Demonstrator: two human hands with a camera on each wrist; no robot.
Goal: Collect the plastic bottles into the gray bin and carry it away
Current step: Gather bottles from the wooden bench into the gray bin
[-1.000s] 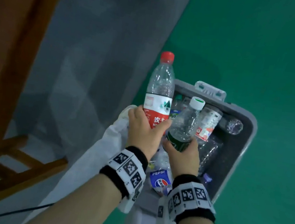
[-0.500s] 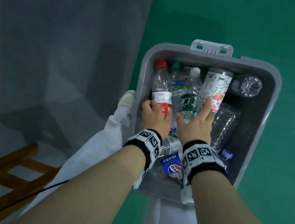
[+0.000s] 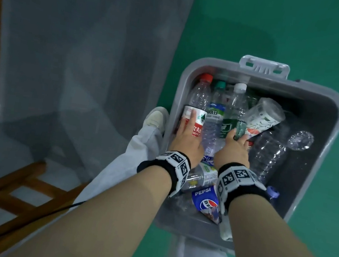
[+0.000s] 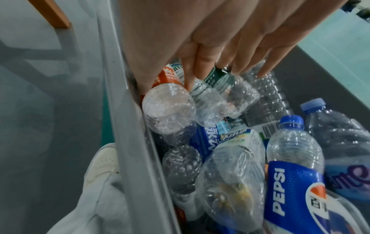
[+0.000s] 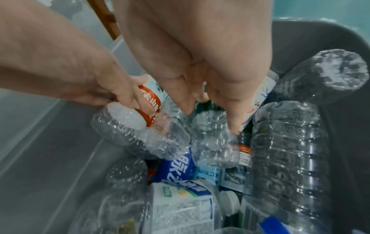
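The gray bin (image 3: 337, 121) stands on the green floor and holds several plastic bottles. My left hand (image 3: 187, 135) lies inside it by the left wall, its fingers stretched over a red-capped bottle (image 3: 199, 97) with a red and white label. In the left wrist view the left hand's fingers (image 4: 200, 63) point straight down onto that bottle (image 4: 168, 109). My right hand (image 3: 234, 146) rests with straight fingers on a white-capped bottle with a green label (image 3: 232, 113). In the right wrist view the right hand (image 5: 210, 95) touches clear bottles, with the left hand (image 5: 112, 91) beside it.
A Pepsi bottle (image 3: 205, 201), a paper-wrapped cup (image 3: 261, 117) and clear bottles (image 3: 269, 155) fill the bin. Its handle tab (image 3: 264, 65) sits on the far rim. My white shoe (image 3: 158, 118) touches the bin's left side. A wooden frame (image 3: 24, 190) and a black cable (image 3: 61, 209) lie left.
Both hands came down into the bin with the red-capped and white-capped bottles. The bottles now lie among the others, and the fingers have straightened over them.
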